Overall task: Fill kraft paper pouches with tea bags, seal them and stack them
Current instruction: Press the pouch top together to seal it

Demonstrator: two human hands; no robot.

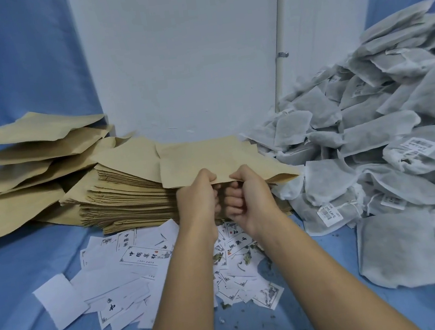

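Above the pouch stack (128,197), left hand (197,198) and right hand (248,196) pinch one kraft pouch (210,160) at its near edge. Thin and light, it looks easily creased; tea bags (375,142) lie right of the stack.

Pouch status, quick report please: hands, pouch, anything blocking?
Left hand and right hand both gripping the pouch at its near edge. Pouch held over the pouch stack, apparently empty. Tea bags piled right; nothing blocking.
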